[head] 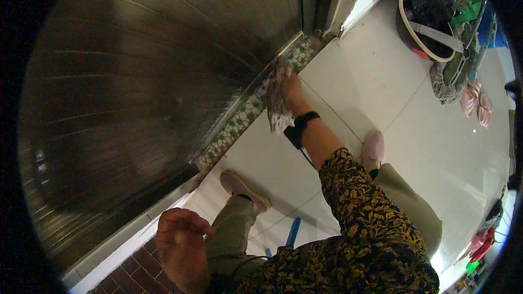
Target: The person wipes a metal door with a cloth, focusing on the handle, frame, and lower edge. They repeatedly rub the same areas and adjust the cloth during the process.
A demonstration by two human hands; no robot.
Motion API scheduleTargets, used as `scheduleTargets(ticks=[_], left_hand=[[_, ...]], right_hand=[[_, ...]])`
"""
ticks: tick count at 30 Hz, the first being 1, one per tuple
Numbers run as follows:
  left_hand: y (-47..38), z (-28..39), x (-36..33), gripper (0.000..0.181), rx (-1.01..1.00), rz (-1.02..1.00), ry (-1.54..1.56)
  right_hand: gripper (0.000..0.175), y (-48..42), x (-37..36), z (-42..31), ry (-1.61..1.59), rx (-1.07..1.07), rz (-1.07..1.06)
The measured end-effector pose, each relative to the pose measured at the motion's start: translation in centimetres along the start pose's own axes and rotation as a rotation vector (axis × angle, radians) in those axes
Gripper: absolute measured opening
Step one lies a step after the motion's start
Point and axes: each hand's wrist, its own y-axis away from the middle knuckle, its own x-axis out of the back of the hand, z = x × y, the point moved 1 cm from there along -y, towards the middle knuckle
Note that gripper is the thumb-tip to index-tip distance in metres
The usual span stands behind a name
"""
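My right hand (291, 92) grips a frayed, dirty grey cloth (278, 108), its ragged end hanging over the floor tile. The cloth lies against a narrow door sill (245, 116) with a green and white pebble pattern. Beyond it stands a dark, grooved door (163, 69), its bottom edge running along the sill. A black band (306, 120) circles my right wrist. At the lower left, my left hand (184, 245) is raised in front of the door frame, fingers curled. Its palm is hidden, and nothing shows in it.
Both my feet, in pink shoes (374, 147), stand on pale floor tiles (339, 73). At the upper right are a dark round container (408, 34) with a pale rim, a grey mop head (445, 85), a green plastic item (468, 12) and pink slippers (472, 100). A blue bar (293, 232) shows by my body.
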Motion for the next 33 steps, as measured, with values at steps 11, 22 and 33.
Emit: scheduleTargets(ticks=[11, 22, 33], left_hand=[[-0.1, 0.1, 1.2, 0.045, 0.011, 0.035, 0.096], [1.6, 0.0, 2.3, 0.043, -0.081, 0.055, 0.006], [0.4, 0.0, 2.0, 0.041, 0.061, 0.062, 0.159]], right_hand=[[0.023, -3.3, 2.1, -4.3, 0.826, 0.154, -0.248], [0.016, -4.2, 3.5, -3.2, 0.207, 0.376, -0.062], [0.027, -6.7, 6.5, 1.4, -0.42, -0.428, 0.045]])
